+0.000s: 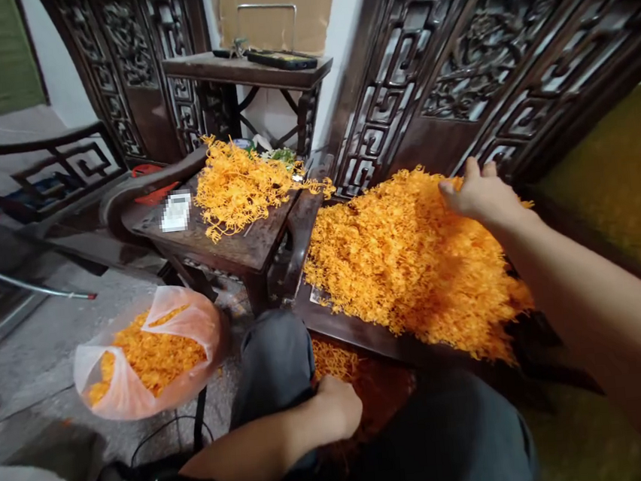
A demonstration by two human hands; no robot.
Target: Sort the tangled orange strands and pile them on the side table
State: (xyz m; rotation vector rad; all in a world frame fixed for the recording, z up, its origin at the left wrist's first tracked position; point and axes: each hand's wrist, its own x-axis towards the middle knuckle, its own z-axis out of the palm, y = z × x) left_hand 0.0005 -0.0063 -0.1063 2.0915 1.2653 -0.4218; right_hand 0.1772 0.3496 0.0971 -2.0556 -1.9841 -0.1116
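Note:
A big heap of orange stringy pieces (413,262) lies on a dark wooden bench. My right hand (478,193) rests on the heap's far top edge, fingers curled into the pieces. My left hand (336,405) is low between my knees, closed around the top of a red bag (380,393) that holds a small bunch of the same orange pieces (332,360). A smaller orange heap (239,184) lies on a dark side table (242,248).
A clear plastic bag of orange pieces (144,356) sits on the concrete floor at left. A white object (176,211) lies on the side table. Carved wooden panels (479,66) stand behind the bench. A dark chair (35,169) is at far left.

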